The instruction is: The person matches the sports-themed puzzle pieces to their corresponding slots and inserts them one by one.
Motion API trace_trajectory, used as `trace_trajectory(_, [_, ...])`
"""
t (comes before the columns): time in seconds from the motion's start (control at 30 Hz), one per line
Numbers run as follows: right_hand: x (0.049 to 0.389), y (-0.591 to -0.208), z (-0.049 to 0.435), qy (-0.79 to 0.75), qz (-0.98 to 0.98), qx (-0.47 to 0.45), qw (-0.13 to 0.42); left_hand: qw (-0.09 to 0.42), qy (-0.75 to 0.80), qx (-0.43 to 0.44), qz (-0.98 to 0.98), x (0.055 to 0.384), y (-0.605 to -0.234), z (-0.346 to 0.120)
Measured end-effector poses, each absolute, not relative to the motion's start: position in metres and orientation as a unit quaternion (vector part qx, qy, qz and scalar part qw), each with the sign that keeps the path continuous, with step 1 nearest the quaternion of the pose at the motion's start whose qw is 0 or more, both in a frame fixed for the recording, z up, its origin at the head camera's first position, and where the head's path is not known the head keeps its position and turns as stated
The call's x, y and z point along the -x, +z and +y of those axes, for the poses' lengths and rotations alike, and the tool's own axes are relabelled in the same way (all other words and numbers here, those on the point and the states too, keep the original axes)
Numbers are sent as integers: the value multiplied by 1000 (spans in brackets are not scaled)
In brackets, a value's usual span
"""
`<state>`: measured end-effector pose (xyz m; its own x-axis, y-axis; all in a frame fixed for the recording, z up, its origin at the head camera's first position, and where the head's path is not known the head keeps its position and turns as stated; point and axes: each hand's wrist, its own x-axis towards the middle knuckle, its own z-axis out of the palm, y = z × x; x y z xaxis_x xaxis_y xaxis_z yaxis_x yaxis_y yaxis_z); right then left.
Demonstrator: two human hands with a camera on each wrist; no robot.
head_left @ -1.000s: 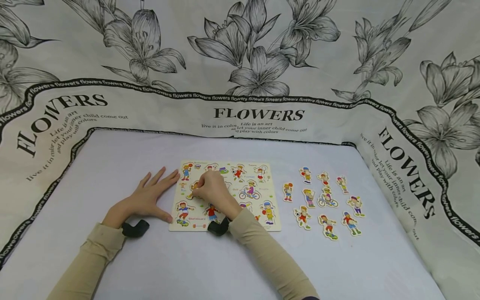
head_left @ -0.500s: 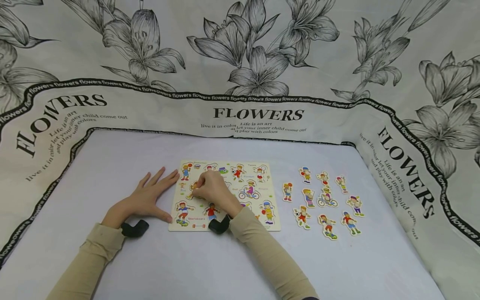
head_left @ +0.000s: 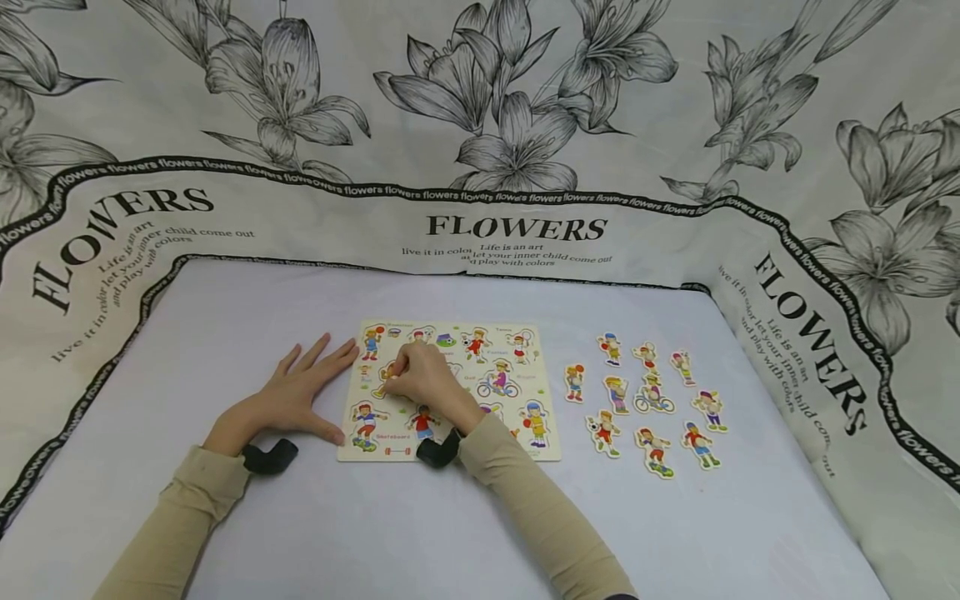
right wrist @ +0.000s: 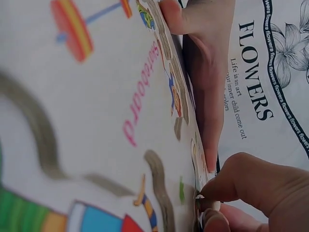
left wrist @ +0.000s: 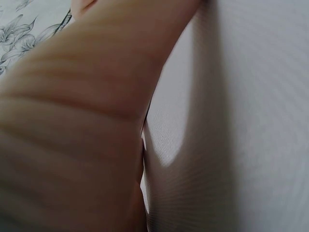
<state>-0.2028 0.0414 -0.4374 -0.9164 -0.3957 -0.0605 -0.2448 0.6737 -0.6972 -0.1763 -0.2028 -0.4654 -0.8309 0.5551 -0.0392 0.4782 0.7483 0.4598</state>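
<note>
A cream puzzle board (head_left: 542, 392) printed with children at sports lies flat on the table. My left hand (head_left: 288, 402) rests at its left edge, fingers spread, thumb tip at the lower left corner. The left wrist view is mostly filled by that hand's wrist (left wrist: 82, 96). Over the board's left middle, my right hand (head_left: 427, 375) pinches a puzzle piece (head_left: 385, 385) between thumb and forefinger, largely covered by the fingers. Up close in the right wrist view, the right fingers (right wrist: 241, 181) come together low at the board's surface, with the left hand (right wrist: 207, 72) beyond.
Right of the board lie several loose figure pieces, among them a cyclist (head_left: 655, 396), a skateboarder (head_left: 656, 452) and a footballer (head_left: 603, 433). White cloth (head_left: 262, 533) covers the table. A flower-printed curtain (head_left: 517, 225) borders the back and sides.
</note>
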Motion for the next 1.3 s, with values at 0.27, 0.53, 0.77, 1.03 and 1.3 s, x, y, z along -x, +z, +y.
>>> trace_trajectory(0.27, [203,-438,44,-361,910,183,93,87,219,-279,931,177,-465,-202])
trace_trajectory(0.53, [202,-436,45,-356,909,194,97,87,216,-280,931,176,-466,-201])
trace_trajectory(0.77, [197,-429,56,-385,893,198,121,83,214,-280,932,177,-467,-200])
trace_trajectory(1.03, [194,-426,77,-388,895,191,111,84,217,-277,932,177,-467,-201])
trace_trajectory(1.3, [194,-422,100,-393,898,175,96,86,216,-274,933,177,-467,-201])
